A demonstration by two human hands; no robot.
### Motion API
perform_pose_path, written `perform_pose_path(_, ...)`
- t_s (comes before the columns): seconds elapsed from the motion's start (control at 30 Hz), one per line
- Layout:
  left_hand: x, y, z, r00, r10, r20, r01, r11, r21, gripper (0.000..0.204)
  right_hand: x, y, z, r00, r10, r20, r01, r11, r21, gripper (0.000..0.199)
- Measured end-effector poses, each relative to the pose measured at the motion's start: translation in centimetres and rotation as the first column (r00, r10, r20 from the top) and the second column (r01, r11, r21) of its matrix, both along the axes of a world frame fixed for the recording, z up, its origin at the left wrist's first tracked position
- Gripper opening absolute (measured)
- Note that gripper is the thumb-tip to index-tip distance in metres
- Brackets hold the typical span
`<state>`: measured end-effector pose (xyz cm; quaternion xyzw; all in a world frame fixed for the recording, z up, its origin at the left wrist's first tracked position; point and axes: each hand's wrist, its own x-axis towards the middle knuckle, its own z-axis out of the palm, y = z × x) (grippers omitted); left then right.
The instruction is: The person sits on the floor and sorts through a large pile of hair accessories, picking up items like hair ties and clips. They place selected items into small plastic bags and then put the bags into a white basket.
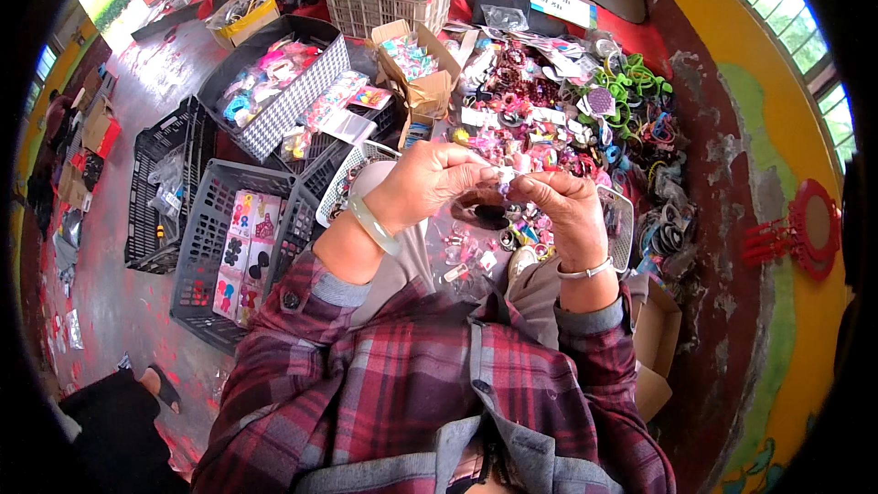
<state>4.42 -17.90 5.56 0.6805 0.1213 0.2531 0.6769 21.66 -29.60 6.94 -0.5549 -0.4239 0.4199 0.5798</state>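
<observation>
My left hand [428, 181] and my right hand [562, 206] meet in front of my chest. Together they pinch a small pale hair accessory [505, 178] between the fingertips. A pale green bangle [373, 224] sits on my left wrist and a thin silver bracelet [585, 270] on my right. Below the hands a clear bag of small pink and white pieces [471, 252] lies on my lap. Beyond the hands spreads a heap of colourful hair clips and ties [549, 105].
Dark plastic crates [206, 229] with carded accessories stand to my left. A white basket [384, 5] and a cardboard box [425, 82] sit farther off. Green and black hair bands [636, 87] pile up on the right. A red ornament [805, 229] lies by the yellow wall.
</observation>
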Motion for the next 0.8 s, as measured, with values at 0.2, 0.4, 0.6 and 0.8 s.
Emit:
perform_pose_path(0.2, -0.9, -0.9, 1.4, 0.999, -0.012, 0.047, 0.017, 0.994, -0.105, 0.030, -0.1, -0.9, 0.3, 1.000, 0.006, -0.014, -0.005, 0.998, 0.058, 0.011)
perform_pose_path(0.4, -1.4, -1.1, 1.1, 0.999, 0.022, 0.041, -0.017, 0.993, -0.121, 0.030, 0.1, -1.1, 0.5, 0.999, -0.012, -0.032, 0.014, 0.999, 0.046, 0.010)
perform_pose_path(0.6, -2.4, -0.6, 1.7, 0.987, 0.139, 0.081, -0.134, 0.989, -0.070, 0.029, 0.6, 1.8, 2.2, 0.948, -0.110, 0.299, 0.055, 0.981, 0.187, 0.017)
perform_pose_path(0.8, -4.3, -0.1, 2.3, 0.912, 0.393, 0.121, -0.384, 0.709, 0.591, 0.019, -3.9, 4.5, 3.8, 0.746, 0.095, 0.659, -0.228, 0.966, 0.119, 0.011)
